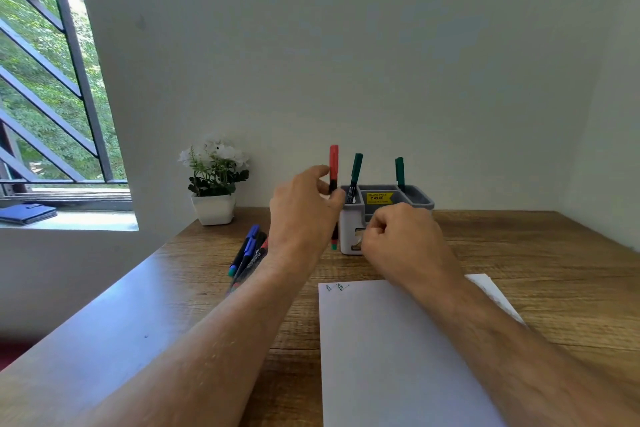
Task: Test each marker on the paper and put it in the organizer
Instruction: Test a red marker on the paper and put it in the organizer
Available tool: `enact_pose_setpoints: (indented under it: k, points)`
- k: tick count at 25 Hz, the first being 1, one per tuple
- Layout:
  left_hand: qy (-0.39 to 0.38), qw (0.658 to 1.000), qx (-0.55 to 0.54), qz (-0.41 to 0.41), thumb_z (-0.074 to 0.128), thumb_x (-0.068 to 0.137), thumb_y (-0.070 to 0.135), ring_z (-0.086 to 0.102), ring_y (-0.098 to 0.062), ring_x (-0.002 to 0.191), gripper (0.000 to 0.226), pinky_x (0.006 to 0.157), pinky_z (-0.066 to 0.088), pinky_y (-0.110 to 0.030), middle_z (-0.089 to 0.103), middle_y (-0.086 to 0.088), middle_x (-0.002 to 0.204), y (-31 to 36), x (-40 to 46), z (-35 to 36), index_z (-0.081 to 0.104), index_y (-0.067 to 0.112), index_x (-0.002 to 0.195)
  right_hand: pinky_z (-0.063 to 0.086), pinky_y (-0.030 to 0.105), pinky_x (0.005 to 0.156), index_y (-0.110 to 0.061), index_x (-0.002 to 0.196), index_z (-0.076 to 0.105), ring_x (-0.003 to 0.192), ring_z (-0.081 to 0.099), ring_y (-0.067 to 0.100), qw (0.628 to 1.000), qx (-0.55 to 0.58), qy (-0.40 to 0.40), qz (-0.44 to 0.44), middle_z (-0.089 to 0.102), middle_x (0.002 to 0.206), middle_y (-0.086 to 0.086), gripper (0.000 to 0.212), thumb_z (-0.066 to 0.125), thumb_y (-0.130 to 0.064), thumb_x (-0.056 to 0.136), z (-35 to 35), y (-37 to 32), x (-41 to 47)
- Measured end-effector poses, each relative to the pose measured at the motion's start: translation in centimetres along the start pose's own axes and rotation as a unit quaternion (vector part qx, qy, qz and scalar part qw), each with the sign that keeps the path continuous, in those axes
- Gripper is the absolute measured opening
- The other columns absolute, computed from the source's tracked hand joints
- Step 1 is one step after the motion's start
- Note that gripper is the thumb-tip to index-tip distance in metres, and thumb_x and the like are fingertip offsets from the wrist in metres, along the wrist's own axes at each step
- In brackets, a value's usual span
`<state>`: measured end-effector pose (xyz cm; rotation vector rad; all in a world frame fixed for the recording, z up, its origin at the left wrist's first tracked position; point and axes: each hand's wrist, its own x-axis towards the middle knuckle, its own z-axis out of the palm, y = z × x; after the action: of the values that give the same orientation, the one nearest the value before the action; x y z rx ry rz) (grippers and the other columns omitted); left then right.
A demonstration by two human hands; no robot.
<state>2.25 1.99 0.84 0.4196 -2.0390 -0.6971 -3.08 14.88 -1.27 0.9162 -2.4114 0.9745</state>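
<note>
- Head view: two green markers [356, 177] already stand in the organizer [349, 229]; two scribbles mark the paper [398, 350].
- My left hand [301, 215] pinches a red-capped marker [333, 163] upright beside the organizer, untested by my guess.
- My right hand [401, 236] is curled closed; I cannot tell on what.
- Several markers [247, 253] wait on the table [536, 253].

Bright daylight is admitted through the window [52, 80]; the table [519, 253] is glared bluish at left; edges are bent.

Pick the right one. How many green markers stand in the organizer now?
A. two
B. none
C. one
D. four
A: two green markers stand upright in the organizer, while the left hand holds a red marker beside it.
</note>
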Motion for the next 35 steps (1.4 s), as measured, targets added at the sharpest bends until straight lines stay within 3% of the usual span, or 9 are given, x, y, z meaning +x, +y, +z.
enact_pose_setpoints:
  k: [3,5,8,10,14,19,26,30,35]
  points:
    - [0.025,0.991,-0.130,0.020,0.072,0.089,0.025,0.067,0.006,0.068,0.037,0.063,0.055,-0.010,0.070,0.017,0.083,1.1,-0.4,0.1,0.065,0.026,0.125,0.058,0.022,0.066,-0.024,0.105,0.068,0.078,0.066,0.008,0.991,0.079,0.096,-0.042,0.064,0.085,-0.014,0.018,0.058,-0.024,0.091,0.0,-0.1,-0.1]
    - [0.020,0.979,-0.200,0.021,0.073,0.088,0.024,0.070,0.003,0.071,0.036,0.067,0.059,-0.018,0.073,0.014,0.084,1.6,-0.5,0.3,0.066,0.025,0.123,0.057,0.018,0.067,-0.026,0.121,0.063,0.076,0.067,0.005,0.982,0.128,0.119,-0.068,0.060,0.085,-0.020,0.029,0.061,-0.028,0.092,0.0,-0.2,-0.1]
    - [-0.004,0.964,-0.267,0.021,0.074,0.087,0.023,0.074,-0.004,0.077,0.032,0.069,0.062,-0.027,0.075,0.011,0.089,2.1,-0.9,0.5,0.068,0.025,0.118,0.058,0.016,0.069,-0.031,0.132,0.055,0.079,0.067,-0.004,0.971,0.187,0.105,-0.102,0.059,0.086,-0.031,0.037,0.060,-0.035,0.095,-0.2,-0.4,-0.1]
    - [-0.013,0.956,-0.293,0.021,0.073,0.088,0.023,0.074,-0.006,0.079,0.023,0.070,0.062,-0.029,0.076,0.009,0.089,2.3,-1.0,0.6,0.072,0.023,0.111,0.059,0.019,0.072,-0.031,0.133,0.055,0.083,0.068,-0.003,0.965,0.208,0.104,-0.117,0.064,0.090,-0.027,0.035,0.056,-0.033,0.098,-0.2,-0.3,-0.1]
    - [0.019,0.922,-0.384,-0.041,0.069,0.091,0.028,0.072,-0.011,0.074,0.014,0.070,0.061,-0.030,0.077,0.002,0.083,2.0,-0.5,0.2,0.072,0.021,0.102,0.061,0.030,0.078,-0.024,0.126,0.063,0.090,0.068,0.008,0.977,0.151,0.117,-0.093,0.063,0.091,-0.019,0.031,0.059,-0.020,0.095,0.0,0.2,0.1]
    - [-0.031,0.887,-0.446,-0.112,0.074,0.087,0.019,0.071,-0.016,0.069,0.016,0.065,0.059,-0.025,0.077,-0.009,0.083,1.1,-0.1,-0.1,0.073,0.015,0.103,0.060,0.031,0.076,-0.018,0.116,0.065,0.089,0.064,0.011,0.986,0.126,0.087,-0.063,0.062,0.093,-0.007,0.024,0.054,-0.014,0.095,0.0,0.8,0.3]
    - [-0.069,0.861,-0.483,-0.145,0.076,0.086,0.020,0.071,-0.018,0.067,0.004,0.063,0.059,-0.026,0.076,-0.013,0.081,0.5,-0.2,0.3,0.077,0.016,0.087,0.059,0.029,0.064,-0.021,0.112,0.069,0.076,0.066,0.008,0.986,0.129,0.062,-0.085,0.065,0.083,-0.012,0.036,0.045,-0.044,0.100,-0.3,0.8,0.3]
    - [-0.081,0.861,-0.483,-0.141,0.078,0.082,0.024,0.073,-0.018,0.068,0.007,0.060,0.059,-0.023,0.077,-0.013,0.083,0.4,-0.3,0.5,0.078,0.017,0.082,0.041,0.018,0.049,-0.025,0.094,0.071,0.060,0.060,0.003,0.991,0.091,0.076,-0.063,0.062,0.068,-0.015,0.038,0.045,-0.053,0.098,-0.5,1.1,0.7]
    - [-0.090,0.847,-0.501,-0.152,0.077,0.083,0.022,0.072,-0.015,0.065,0.006,0.058,0.057,-0.021,0.077,-0.013,0.082,0.3,-0.1,0.4,0.079,0.017,0.080,0.028,0.014,0.045,-0.031,0.073,0.061,0.050,0.051,0.002,0.993,0.040,0.095,-0.062,0.051,0.056,-0.016,0.040,0.045,-0.061,0.094,-1.4,1.0,0.7]
